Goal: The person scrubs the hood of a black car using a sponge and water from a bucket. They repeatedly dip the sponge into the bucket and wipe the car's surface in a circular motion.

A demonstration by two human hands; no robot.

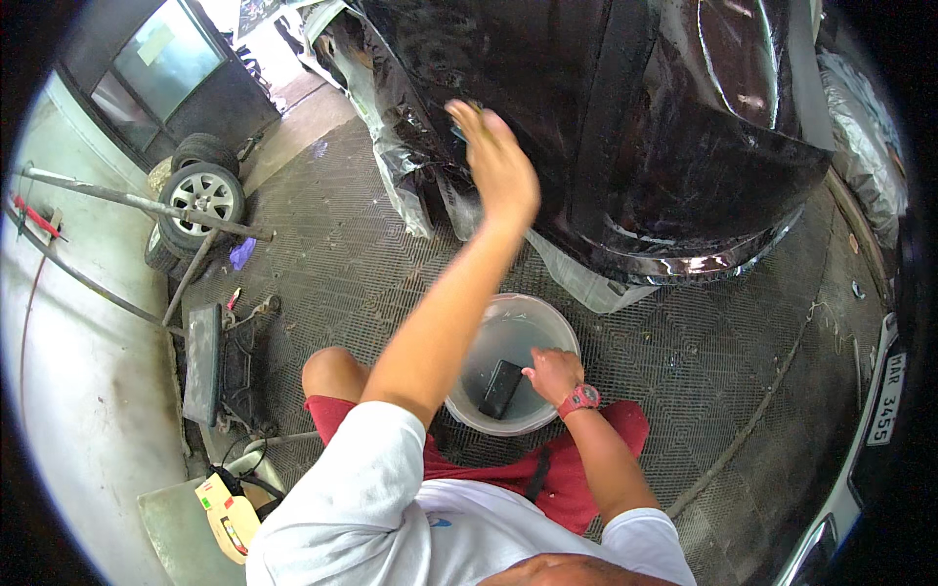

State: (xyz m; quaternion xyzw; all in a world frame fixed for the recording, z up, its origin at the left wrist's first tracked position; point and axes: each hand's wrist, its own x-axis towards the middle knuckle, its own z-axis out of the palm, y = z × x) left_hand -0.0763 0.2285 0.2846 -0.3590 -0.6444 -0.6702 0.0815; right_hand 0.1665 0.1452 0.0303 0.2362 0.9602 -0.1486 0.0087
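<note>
My left hand (500, 171) reaches up to the wet, dark car body panel (508, 59). Its fingers lie close together, and a small teal-dark edge shows beside them; what it is stays hidden. Between my knees stands a pale plastic bucket (459, 410) of cloudy water. My right hand (555, 375), with a red watch at the wrist, is over the bucket's right side with its fingers curled. A black rectangular block (500, 389) sits in the bucket, its edge at my right thumb. Whether that hand grips the block or something else is unclear.
Plastic sheeting (391, 166) hangs along the panel's left edge. Several wheels (202, 200) are stacked near the left wall beside metal pipes (127, 195). A low padded seat on casters (203, 366) stands at left. Another vehicle's edge (860, 469) shows at right. Ribbed matting (703, 361) covers the floor.
</note>
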